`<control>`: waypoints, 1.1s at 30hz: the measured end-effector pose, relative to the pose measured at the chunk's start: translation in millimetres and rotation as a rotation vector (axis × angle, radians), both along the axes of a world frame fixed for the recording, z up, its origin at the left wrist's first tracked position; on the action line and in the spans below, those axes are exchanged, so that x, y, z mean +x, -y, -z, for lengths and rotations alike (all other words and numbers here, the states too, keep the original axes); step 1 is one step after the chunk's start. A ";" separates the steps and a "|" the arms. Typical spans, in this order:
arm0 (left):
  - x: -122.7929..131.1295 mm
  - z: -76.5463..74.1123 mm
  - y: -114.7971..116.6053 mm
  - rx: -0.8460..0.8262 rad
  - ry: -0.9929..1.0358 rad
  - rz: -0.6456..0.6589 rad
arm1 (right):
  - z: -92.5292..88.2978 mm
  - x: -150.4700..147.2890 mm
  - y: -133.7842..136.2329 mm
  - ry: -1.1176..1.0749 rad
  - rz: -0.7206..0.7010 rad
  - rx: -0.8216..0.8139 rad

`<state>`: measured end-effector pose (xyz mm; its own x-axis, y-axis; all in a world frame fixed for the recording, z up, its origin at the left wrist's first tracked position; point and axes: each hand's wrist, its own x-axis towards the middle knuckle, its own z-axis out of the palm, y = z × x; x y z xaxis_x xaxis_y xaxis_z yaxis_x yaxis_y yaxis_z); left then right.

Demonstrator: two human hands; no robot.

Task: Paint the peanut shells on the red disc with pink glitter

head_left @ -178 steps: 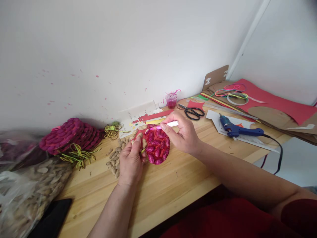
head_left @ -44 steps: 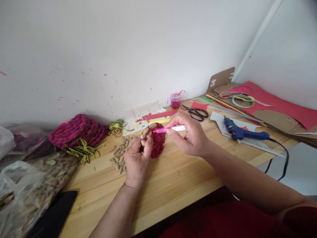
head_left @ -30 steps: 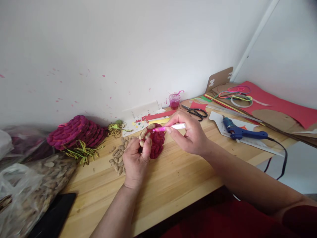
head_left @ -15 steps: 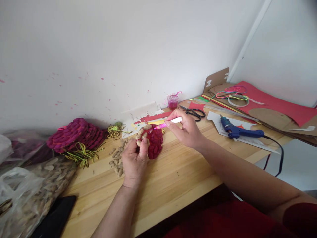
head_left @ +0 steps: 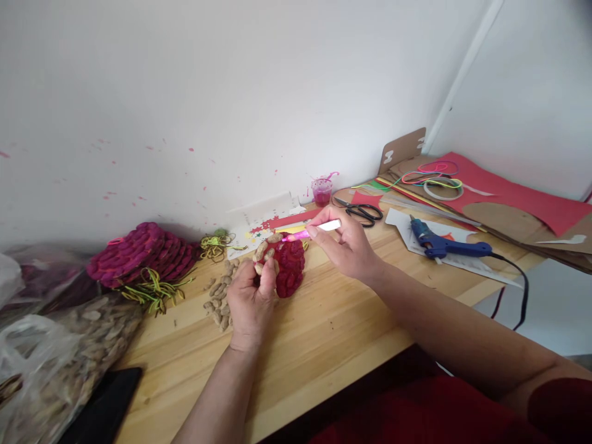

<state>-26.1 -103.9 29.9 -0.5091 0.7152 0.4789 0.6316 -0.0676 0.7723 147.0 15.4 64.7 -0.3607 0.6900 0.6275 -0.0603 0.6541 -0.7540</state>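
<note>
My left hand [head_left: 253, 296] is closed on the edge of a peanut-covered craft piece [head_left: 290, 271], held just over the table. Most of its peanuts are coated dark red, while those by my left fingers are bare tan. In a pinch, my right hand [head_left: 345, 243] holds a paintbrush [head_left: 329, 226] with a white handle and a pink front end. The brush tip is at the upper part of the piece, by the border between red and bare peanuts; whether it touches is too small to tell. Loose peanuts [head_left: 219, 296] lie left of the piece.
Painted peanut pieces [head_left: 143, 253] are stacked at left, behind a plastic bag of peanuts [head_left: 92, 333]. A cup of pink paint [head_left: 322, 192] stands by the wall near black scissors [head_left: 363, 213]. At right lie a blue glue gun [head_left: 444, 243] with its cord and red card sheets [head_left: 522, 191].
The brush tip has shifted slightly left along the top of the piece. My left hand keeps its hold in about the same place.
</note>
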 end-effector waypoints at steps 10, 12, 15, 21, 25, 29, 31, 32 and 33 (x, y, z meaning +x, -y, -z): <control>1.3 -0.4 -0.3 -0.013 0.109 -0.001 | 1.6 -1.7 -1.0 -0.015 0.005 0.034; 0.6 0.4 -0.3 -0.014 0.123 -0.005 | 1.6 -2.1 -0.2 -0.004 0.004 0.030; -0.2 1.8 0.2 -0.022 0.146 -0.005 | 1.3 -2.4 1.0 0.017 0.048 0.013; -0.6 4.0 0.3 -0.022 0.165 -0.003 | -1.9 -1.3 2.3 0.006 -0.013 0.127; -1.2 4.8 -0.7 -0.015 0.246 0.014 | -3.5 -0.8 1.8 0.037 0.041 0.153; 0.0 3.2 -1.2 -0.017 0.377 0.030 | -3.1 -1.1 2.0 0.011 -0.015 0.134; 0.8 2.0 -1.4 -0.021 0.436 0.037 | -2.7 -1.3 2.4 0.013 -0.015 0.151; 1.2 1.5 -1.5 -0.021 0.464 0.040 | -2.6 -1.4 2.6 0.014 0.001 0.157; 1.5 1.1 -1.7 -0.021 0.489 0.043 | -2.6 -1.5 3.0 0.012 0.018 0.160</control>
